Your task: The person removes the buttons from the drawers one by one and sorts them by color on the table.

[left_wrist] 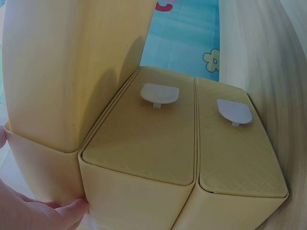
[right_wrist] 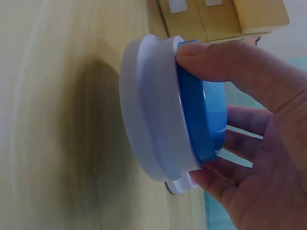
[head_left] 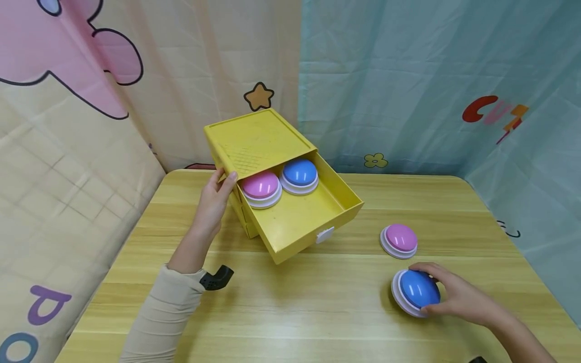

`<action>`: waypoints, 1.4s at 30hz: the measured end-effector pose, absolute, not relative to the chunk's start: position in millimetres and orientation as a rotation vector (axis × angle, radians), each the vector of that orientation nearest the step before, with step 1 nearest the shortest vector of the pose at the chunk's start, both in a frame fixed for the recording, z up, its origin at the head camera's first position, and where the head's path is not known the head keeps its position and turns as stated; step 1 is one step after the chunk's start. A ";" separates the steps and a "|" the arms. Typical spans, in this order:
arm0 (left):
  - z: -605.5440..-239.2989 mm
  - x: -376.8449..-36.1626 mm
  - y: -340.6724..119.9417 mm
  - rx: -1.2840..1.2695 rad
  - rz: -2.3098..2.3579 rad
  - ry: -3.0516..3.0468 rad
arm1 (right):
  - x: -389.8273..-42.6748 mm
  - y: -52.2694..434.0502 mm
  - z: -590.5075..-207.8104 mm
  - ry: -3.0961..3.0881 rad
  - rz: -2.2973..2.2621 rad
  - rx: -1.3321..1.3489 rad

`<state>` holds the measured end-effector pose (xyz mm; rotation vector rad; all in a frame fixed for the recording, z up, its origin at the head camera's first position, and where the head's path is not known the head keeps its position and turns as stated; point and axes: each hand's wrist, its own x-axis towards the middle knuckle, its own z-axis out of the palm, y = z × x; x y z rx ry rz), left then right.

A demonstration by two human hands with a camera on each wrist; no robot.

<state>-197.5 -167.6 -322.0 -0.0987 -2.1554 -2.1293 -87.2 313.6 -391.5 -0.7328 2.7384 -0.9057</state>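
Observation:
My right hand (head_left: 463, 297) grips a blue dome push button (head_left: 418, 289) with a white base, thumb and fingers round its sides. In the right wrist view this button (right_wrist: 158, 108) is tilted and held above the table, its shadow beneath. My left hand (head_left: 215, 201) holds the left front edge of a yellow drawer cabinet (head_left: 258, 141). Its top drawer (head_left: 295, 229) is pulled out, with a white pull tab (head_left: 325, 235) on the front. Inside, toward the back, sit a pink button (head_left: 260, 185) and a blue button (head_left: 300, 174). The left wrist view shows left fingertips (left_wrist: 74, 211) against the cabinet's side.
Another pink button (head_left: 399, 240) stands on the wooden table (head_left: 317, 312), just beyond the held one. Below the top drawer are two closed drawers (left_wrist: 139, 129), each with a white tab. Printed curtains (head_left: 386, 75) hang behind the table.

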 end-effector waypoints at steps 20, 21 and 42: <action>-322.8 -196.8 -167.4 -0.105 -2.124 -2.144 | -87.1 311.5 -410.3 2.652 -0.893 -0.775; -322.9 -196.9 -167.5 -0.103 -2.125 -2.146 | -88.8 310.9 -407.2 2.652 -0.893 -0.758; -321.1 -197.6 -166.4 -0.077 -2.125 -2.151 | -167.5 259.5 -289.6 2.636 -1.182 -1.098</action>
